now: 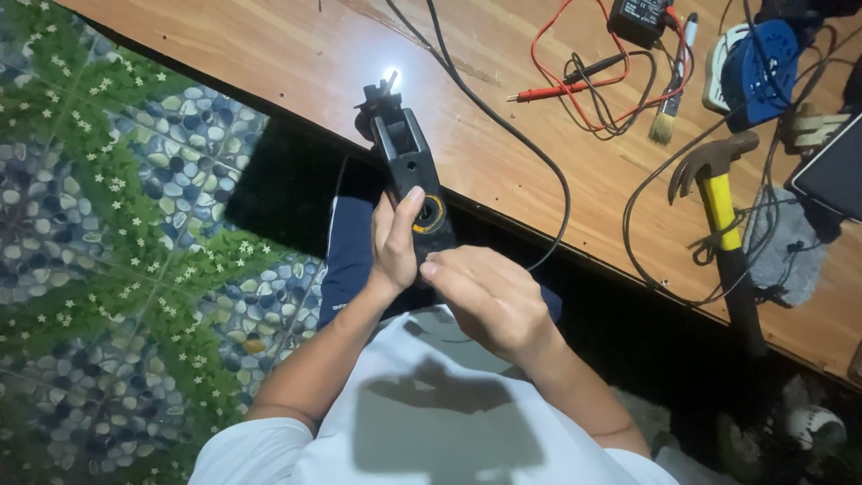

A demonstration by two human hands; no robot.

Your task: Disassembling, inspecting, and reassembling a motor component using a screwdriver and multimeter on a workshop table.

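Observation:
A black hand-held meter [409,166] with a yellow-ringed dial and a clamp head points away from me over the edge of the wooden table [296,54]. My left hand [392,242] grips its lower body, thumb lying along its face beside the dial. My right hand [489,301] covers the meter's near end from the right, fingers curled against it. A small bright light glares on the table just beyond the clamp head.
On the table lie a black cable [503,117], red and black test leads [575,85], a small brush [669,112], a yellow-handled claw hammer [723,224], a blue device [763,63] and a dark tablet [831,171]. Pebble-patterned floor [117,224] lies left.

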